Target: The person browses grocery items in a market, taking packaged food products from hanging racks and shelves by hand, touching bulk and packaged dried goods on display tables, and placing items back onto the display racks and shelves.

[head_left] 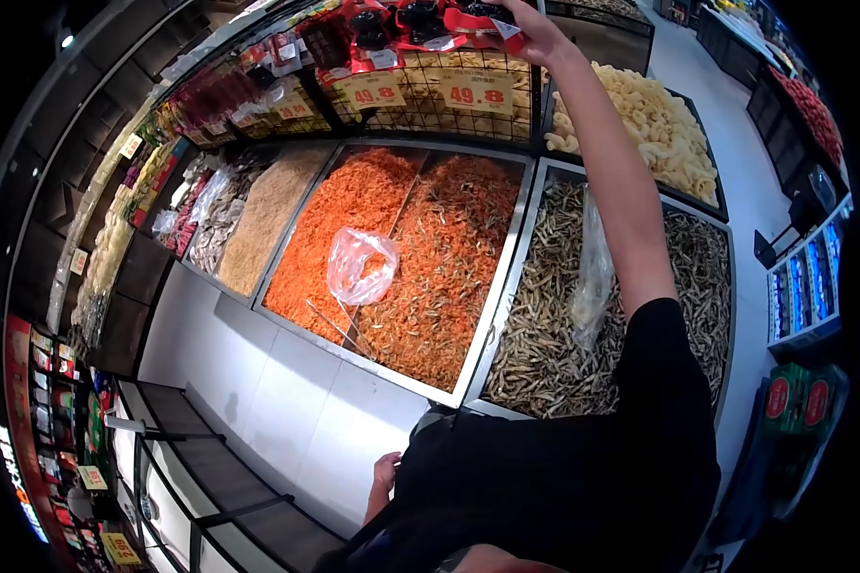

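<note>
Metal-framed display bins [483, 328] hold orange dried shrimp [344, 196], with a plastic bag [346, 269] and tongs [339, 329] on top, and small dried fish [545, 315]; a wire rack [502, 128] carries red packets [380, 59].

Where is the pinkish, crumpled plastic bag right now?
In the head view, left of centre: the bag lies across the border between the bright orange flakes and the darker orange-brown mix.

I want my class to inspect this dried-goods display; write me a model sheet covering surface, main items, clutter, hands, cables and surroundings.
Surface: metal-edged bin of orange dried goods, beside what look like small dried fish.
Job's things: red pack above.
Clutter: pinkish plastic bag on the orange goods; clear bag on the fish.
Hands: right hand at the red pack, grip unclear; left hand low.
Cables: nothing seen.
Surroundings: price sign, tiled floor.
</note>
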`<action>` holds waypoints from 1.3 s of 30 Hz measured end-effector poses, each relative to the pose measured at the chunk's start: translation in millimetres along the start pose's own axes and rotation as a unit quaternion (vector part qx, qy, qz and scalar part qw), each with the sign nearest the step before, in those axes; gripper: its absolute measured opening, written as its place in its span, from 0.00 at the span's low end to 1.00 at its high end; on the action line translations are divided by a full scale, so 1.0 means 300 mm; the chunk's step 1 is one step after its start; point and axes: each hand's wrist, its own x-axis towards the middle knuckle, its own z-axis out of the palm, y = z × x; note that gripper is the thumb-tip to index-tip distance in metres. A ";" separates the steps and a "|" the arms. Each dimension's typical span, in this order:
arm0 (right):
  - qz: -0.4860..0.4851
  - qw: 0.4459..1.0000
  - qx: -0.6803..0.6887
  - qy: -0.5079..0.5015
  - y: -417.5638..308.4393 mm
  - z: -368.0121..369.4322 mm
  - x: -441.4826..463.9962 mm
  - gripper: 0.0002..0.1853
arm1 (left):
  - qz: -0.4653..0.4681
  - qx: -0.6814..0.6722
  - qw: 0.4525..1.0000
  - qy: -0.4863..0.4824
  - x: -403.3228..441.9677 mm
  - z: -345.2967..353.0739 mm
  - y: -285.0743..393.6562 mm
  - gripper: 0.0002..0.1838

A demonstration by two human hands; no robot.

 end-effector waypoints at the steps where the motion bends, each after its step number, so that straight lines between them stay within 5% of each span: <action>1: -0.006 1.000 -0.013 -0.015 -0.008 -0.002 -0.032 0.11 | -0.013 0.061 0.998 0.026 -0.018 0.002 0.120 0.15; 2: 0.036 0.999 -0.001 -0.010 -0.017 0.021 -0.078 0.14 | -0.147 -0.113 0.982 0.041 0.035 -0.013 0.172 0.14; 4: -0.016 0.989 -0.144 -0.031 0.012 0.022 -0.206 0.22 | -0.138 -0.129 0.982 0.008 0.106 -0.045 0.268 0.13; 9: 0.039 0.974 -0.214 -0.067 0.161 0.028 -0.512 0.19 | -0.052 0.006 0.980 -0.192 0.272 -0.119 0.666 0.11; 15: 0.240 0.950 -0.118 0.162 0.577 0.142 -1.032 0.21 | 0.189 0.042 0.924 -0.330 0.360 -0.078 1.385 0.10; 19: 0.272 0.923 -0.030 0.271 0.893 0.232 -1.318 0.14 | 0.369 0.022 0.889 -0.271 0.360 -0.008 1.911 0.15; 22: 0.247 0.895 0.074 0.363 0.979 0.356 -1.452 0.11 | 0.562 0.020 0.796 -0.226 0.419 0.051 2.260 0.17; 27: 0.228 0.851 0.096 0.463 1.001 0.487 -1.537 0.11 | 0.698 -0.020 0.712 -0.071 0.534 0.192 2.751 0.22; 31: 0.183 0.850 0.096 0.485 0.992 0.518 -1.554 0.12 | 0.669 -0.005 0.743 -0.016 0.613 0.315 2.911 0.31; 33: 0.171 0.849 0.088 0.493 0.970 0.527 -1.562 0.12 | 0.640 0.087 0.756 0.108 0.628 0.347 2.937 0.34; 36: 0.155 0.846 0.053 0.508 0.942 0.525 -1.591 0.12 | 0.617 0.070 0.774 0.126 0.630 0.392 2.940 0.39; 39: 0.148 0.844 0.055 0.512 0.921 0.514 -1.623 0.13 | 0.529 0.005 0.848 0.013 0.639 0.409 2.958 0.32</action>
